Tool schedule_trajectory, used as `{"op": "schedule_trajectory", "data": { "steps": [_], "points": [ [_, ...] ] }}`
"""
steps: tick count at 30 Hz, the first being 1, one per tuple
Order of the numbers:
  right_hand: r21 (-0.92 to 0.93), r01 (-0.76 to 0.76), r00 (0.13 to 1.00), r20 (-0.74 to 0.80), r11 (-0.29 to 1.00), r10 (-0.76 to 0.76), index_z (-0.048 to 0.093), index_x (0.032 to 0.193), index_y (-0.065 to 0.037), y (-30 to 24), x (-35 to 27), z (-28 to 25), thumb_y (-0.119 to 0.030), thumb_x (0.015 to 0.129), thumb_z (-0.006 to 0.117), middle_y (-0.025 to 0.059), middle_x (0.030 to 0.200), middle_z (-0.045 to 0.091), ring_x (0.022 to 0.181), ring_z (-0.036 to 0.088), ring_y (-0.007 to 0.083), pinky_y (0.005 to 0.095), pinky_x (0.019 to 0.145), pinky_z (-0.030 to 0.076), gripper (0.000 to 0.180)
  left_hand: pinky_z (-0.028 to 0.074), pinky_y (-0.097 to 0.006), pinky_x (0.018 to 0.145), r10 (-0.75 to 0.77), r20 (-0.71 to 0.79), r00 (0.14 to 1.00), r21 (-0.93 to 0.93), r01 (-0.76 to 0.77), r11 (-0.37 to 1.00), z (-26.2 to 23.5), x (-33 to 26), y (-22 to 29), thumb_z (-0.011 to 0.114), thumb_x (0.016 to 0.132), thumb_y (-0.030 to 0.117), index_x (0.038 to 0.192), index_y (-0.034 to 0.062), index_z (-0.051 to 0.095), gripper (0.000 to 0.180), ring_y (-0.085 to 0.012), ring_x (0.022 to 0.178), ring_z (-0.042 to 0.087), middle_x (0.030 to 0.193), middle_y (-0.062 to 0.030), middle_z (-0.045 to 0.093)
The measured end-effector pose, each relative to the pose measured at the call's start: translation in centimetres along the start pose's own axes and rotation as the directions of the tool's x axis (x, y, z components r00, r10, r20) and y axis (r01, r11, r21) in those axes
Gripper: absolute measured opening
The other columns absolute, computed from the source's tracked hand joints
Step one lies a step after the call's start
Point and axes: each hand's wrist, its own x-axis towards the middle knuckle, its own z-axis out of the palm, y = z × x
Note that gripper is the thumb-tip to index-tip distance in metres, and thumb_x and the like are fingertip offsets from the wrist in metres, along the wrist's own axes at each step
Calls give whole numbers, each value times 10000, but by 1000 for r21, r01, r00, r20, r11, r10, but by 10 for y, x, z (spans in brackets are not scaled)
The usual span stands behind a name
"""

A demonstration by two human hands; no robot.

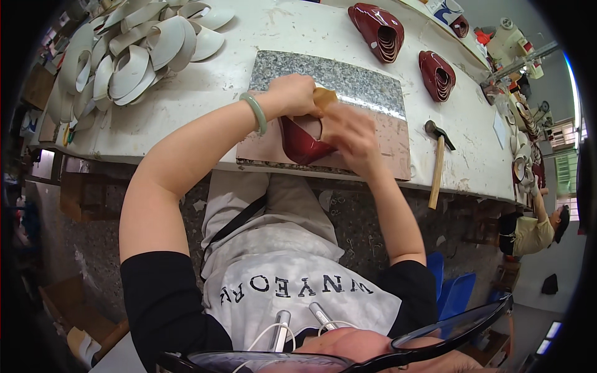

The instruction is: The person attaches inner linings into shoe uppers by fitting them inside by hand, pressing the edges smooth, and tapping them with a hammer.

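Observation:
A glossy dark red shoe upper [303, 147] with a pale lining sits on the work slab, its rounded end toward me. At its far edge a tan flap [324, 97] stands up between my hands. My left hand [292, 94] is closed on the upper at this flap, its fingers partly hidden. Against the right side of the upper is my right hand [352, 133], its fingers bent and smeared by motion; whether they grip the edge cannot be made out.
The slab [367, 87] is speckled stone with a pinkish near part. A hammer [438, 161] lies to its right. Nested red uppers [379, 34] stand beyond. Many whitish curved shoe pieces [134, 65] are heaped at far left. Another person [528, 230] works at far right.

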Motion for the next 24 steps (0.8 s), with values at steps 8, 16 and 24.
{"op": "schedule_trajectory", "data": {
  "steps": [8,16,24],
  "points": [
    [-283,-164,791,534,945,297,254,1496,-136,13,11,-12,-265,966,497,67,1571,196,1442,202,212,511,1143,204,598,539,-396,752,-24,88,996,-136,36,990,1,0,-13,752,711,454,956,63,720,462,-292,899,679,905,-147,703],
    [166,-669,697,481,725,533,638,1119,-58,-14,44,-7,-209,737,782,177,1005,666,951,639,326,394,800,497,436,492,-348,699,338,26,941,-457,-290,841,17,-34,-19,749,760,197,879,26,680,219,-243,759,639,789,-133,658],
    [154,-608,790,217,779,574,677,857,-24,-20,36,9,-220,783,726,184,817,665,781,651,341,416,699,500,215,515,-379,700,103,45,994,-350,-80,933,12,-33,-23,767,718,276,873,31,706,296,-312,774,666,802,-168,683]
  ]
}}
